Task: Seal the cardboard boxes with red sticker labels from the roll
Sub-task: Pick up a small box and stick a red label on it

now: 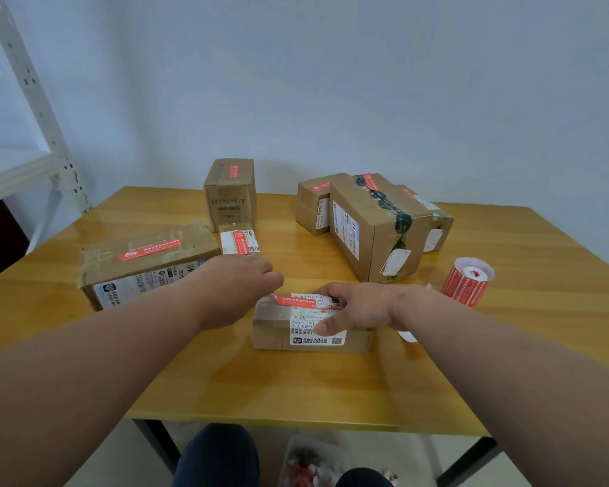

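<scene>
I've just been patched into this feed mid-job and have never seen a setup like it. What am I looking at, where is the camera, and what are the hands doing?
There is no machine here: a person works with bare hands, and the single camera sits on their head, looking forward and down. On the wooden table lie several cardboard boxes, most showing a red sticker. The left hand is at the left end of a red sticker on the small box nearest the person; whether it pinches it is hidden. The right hand rests on that box, steadying it. The sticker roll stands to the right, untouched.

Glossy wood table (331,381), matt cardboard boxes (377,226), seemingly paper roll (466,281)
</scene>
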Demonstrator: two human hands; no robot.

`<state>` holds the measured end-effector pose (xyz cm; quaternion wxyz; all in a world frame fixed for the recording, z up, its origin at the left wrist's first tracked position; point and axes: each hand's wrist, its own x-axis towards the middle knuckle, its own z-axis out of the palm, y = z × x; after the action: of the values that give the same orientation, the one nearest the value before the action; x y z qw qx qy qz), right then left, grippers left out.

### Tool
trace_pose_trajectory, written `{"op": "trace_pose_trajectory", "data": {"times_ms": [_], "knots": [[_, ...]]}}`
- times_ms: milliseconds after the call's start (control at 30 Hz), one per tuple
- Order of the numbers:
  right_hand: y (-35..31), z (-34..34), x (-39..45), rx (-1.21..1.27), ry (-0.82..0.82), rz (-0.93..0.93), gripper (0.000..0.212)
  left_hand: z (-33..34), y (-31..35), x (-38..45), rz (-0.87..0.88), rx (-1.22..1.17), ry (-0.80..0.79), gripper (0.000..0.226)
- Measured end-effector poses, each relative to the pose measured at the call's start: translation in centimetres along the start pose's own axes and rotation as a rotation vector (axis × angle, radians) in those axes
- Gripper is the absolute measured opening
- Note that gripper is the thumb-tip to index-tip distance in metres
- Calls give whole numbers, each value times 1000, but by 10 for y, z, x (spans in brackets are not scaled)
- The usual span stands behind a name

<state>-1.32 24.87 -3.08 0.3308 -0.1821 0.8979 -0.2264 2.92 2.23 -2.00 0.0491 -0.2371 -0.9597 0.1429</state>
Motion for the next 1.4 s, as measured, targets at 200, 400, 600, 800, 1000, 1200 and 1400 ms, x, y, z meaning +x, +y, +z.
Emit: {"op": "trace_pose_trajectory", "data": {"times_ms": [200, 400, 600, 800, 1000, 1200, 1400], "knots": [[2, 0, 2, -1, 8, -5, 80, 8, 2, -4, -386, -626, 122, 23], [1, -1, 2, 1, -3, 7, 81, -1, 10, 8, -618, -754, -102, 54], [3, -1, 3, 7, 1, 17, 82, 0, 11, 11, -657, -811, -249, 35], [2, -1, 2, 24, -3, 17, 79, -5, 12, 13, -671, -869, -216, 22], [1, 0, -1, 37, 8, 11, 77, -15, 16, 16, -620, -862, -216, 22], [0, 1, -1, 27, 12, 6, 78, -25, 14, 17, -638, -1007, -221, 20], [-1, 1, -2, 16, 23, 6, 78, -30, 10, 17, -672, -1177, -224, 16]]}}
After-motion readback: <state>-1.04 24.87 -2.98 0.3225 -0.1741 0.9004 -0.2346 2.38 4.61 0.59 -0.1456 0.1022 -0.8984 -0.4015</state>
